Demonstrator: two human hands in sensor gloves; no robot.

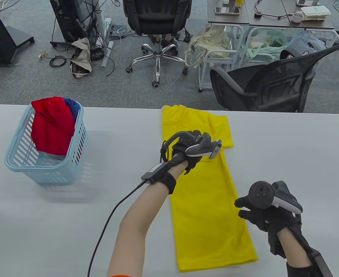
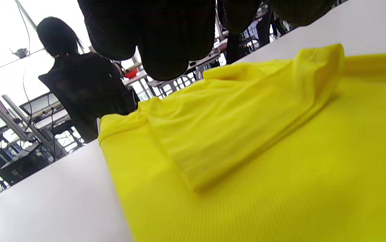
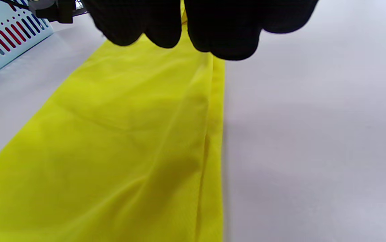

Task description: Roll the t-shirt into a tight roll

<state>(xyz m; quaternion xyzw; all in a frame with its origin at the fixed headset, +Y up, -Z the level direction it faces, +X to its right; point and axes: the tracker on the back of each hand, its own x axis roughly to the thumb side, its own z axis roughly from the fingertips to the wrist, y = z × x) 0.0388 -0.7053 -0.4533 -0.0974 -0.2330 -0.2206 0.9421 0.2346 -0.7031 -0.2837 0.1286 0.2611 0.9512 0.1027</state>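
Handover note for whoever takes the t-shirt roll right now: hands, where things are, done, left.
Left hand: over the upper part of the yellow t-shirt, near the folded-in sleeve; whether it touches the cloth I cannot tell.
Right hand: at the shirt's right edge, lower half, holding nothing.
T-shirt: flat on the table, folded lengthwise into a narrow strip, collar at the far end.
Basket: on the left, holding red and blue clothes.
Done: the lengthwise fold.
Left: the whole roll; no turn is started at either end.
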